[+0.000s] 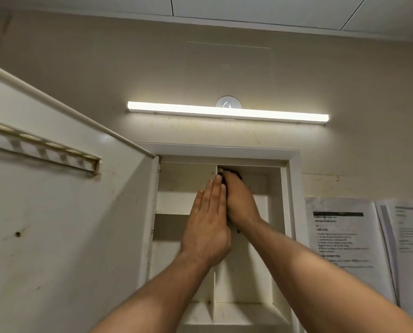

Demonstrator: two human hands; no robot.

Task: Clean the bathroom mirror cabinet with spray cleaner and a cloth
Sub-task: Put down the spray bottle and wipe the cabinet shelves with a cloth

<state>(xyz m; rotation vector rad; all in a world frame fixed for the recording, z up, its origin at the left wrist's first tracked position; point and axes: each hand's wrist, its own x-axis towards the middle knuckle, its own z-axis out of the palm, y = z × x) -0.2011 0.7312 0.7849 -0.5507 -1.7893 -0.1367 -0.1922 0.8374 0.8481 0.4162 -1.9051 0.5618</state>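
The white wall cabinet (294,188) stands open, with several compartments split by a vertical divider (214,287) and shelves. Its door (64,212) swings out to the left, inner side showing a ribbed rail. My right hand (239,200) reaches into the top right compartment and holds a dark cloth (224,180), mostly hidden under the fingers, against the divider's top. My left hand (208,224) lies flat with straight fingers against the left side of the divider, beside the right hand. No spray bottle is in view.
A lit tube lamp (227,111) is fixed to the beige wall above the cabinet. Printed paper sheets (344,236) hang on the wall to the right. The door's inner face carries stains and a small dark hole (17,234).
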